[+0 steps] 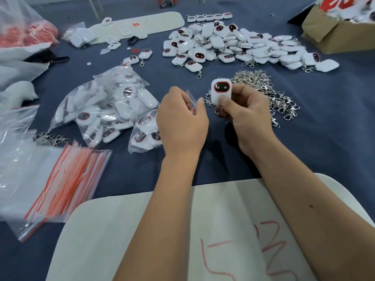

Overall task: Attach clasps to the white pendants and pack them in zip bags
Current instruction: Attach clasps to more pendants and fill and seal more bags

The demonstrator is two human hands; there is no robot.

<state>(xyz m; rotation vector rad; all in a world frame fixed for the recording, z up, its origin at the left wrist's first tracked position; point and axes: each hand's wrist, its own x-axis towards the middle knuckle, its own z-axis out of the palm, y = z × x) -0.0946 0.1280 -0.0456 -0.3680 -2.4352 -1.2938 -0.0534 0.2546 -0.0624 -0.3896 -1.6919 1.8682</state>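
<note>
Our right grip (241, 110) pinches the white rounded plastic pendant (220, 92), left grip (182, 118) pinching the small clear zip bag (191, 99): its narrow mouth may snag the pendant at centre frame.

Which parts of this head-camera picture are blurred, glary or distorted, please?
Head view: the stack of empty zip bags at lower left is smeared by motion blur; the cardboard box at the top right corner is blurred too; glare streaks the bagged pendants; the wide lens bends the edges. The pendant in the right hand is sharp, and the left hand casts only soft shadow.
</note>
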